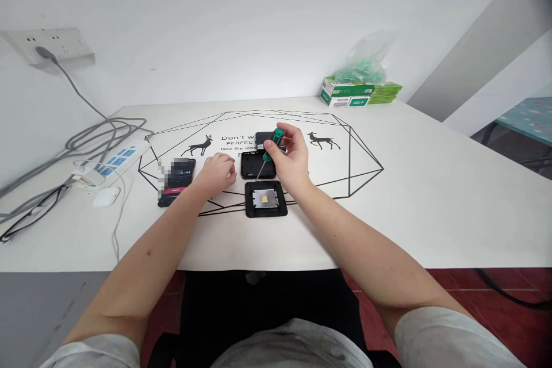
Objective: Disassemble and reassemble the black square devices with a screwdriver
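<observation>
The right grip (292,158) is closed around the green-and-black handle of a screwdriver (278,137), whose thin metal shaft slants down to the gap between two black pieces; whether its tip touches is unclear. The left grip (218,173), fingers curled, sits just left of them; whether it pinches anything cannot be told. The farther piece is a shallow, raised-rim housing (250,171); the nearer, a squarish panel (249,208) with rounded corners, carries a shiny silver plate (273,201). Both lie back from the near edge of the smooth white bench (414,201), which runs wide beyond the right forearm. Leftward, a flat phone (181,178), then a glossy rounded case (106,196) and a power strip (125,158) with looped cables narrow the room.
</observation>
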